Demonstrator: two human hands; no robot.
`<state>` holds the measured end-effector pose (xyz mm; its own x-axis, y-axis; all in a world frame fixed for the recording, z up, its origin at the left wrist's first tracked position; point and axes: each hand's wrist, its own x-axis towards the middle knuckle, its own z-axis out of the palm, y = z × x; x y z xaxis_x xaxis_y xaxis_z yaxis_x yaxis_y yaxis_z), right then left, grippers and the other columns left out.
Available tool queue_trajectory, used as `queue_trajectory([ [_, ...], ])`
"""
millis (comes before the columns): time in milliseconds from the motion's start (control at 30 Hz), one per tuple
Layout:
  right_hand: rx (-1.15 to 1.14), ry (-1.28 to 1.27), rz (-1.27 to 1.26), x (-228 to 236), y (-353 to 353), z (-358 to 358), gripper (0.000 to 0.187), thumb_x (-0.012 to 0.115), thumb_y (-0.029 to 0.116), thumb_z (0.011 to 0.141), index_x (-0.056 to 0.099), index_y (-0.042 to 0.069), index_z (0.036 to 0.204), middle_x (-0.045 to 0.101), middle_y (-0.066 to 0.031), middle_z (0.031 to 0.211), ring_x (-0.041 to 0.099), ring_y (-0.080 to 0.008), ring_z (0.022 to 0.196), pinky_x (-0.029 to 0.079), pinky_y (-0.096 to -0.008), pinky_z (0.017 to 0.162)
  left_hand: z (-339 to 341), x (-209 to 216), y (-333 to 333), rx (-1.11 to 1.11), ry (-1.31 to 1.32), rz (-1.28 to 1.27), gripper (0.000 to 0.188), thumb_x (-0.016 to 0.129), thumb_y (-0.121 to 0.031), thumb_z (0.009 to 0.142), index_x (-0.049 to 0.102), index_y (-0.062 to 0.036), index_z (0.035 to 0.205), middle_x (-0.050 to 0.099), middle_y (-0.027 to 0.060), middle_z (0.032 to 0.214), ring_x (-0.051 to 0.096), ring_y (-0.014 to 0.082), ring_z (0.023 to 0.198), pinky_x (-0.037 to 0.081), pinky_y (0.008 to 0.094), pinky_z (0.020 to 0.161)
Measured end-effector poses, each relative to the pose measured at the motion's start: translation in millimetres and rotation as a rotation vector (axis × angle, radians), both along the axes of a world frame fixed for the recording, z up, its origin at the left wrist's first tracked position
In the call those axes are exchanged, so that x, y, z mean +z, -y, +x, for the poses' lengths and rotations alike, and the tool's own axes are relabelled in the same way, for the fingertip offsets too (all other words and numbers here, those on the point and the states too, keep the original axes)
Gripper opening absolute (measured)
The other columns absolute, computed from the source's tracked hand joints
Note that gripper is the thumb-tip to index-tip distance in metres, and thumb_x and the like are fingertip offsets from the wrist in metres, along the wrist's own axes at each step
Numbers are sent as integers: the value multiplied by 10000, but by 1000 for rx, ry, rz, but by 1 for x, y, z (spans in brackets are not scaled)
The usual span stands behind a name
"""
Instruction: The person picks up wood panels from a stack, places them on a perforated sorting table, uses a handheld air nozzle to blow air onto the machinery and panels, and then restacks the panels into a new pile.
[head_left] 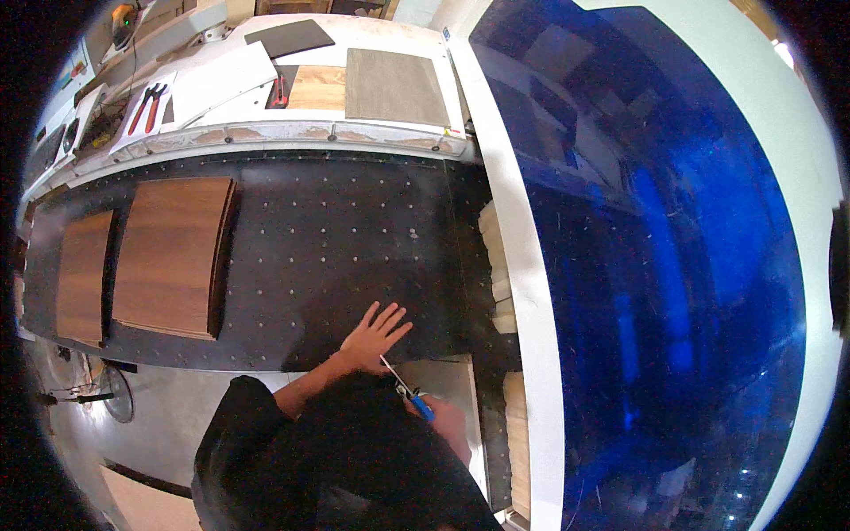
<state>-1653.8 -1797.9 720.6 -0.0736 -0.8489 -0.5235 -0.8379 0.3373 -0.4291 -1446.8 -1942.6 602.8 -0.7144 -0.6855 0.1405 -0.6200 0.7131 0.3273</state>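
The left hand (pixel 370 341) is just below the middle of the frame, fingers spread wide over the black table (pixel 319 248). Just under it, the right hand (pixel 449 421) holds a blue tool (pixel 421 407) with a thin tip. Brown boards (pixel 170 257) lie at the left.

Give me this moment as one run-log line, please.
Left hand: open, fingers spread over black table | Right hand: grip on blue-handled tool | Brown panels: two stacks, table's left side
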Motion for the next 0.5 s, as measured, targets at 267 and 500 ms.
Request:
queue_trajectory([
  [267,85,-38,-17,-2,49,25,523,634,661,952,789,165,1013,753,-176,874,733,-405,871,550,-479,754,14,-4,14,-72,-64,81,998,788,-604,808,417,-110,1592,303,184,1694,203,387,1595,101,613,1293],
  [500,200,-131,-218,-10,101,12,468,682,579,952,794,125,938,740,-165,792,735,-389,785,564,-473,681,15,-11,14,-130,-263,116,844,756,-544,873,499,-86,1534,331,174,1686,230,352,1596,100,591,1303],
])
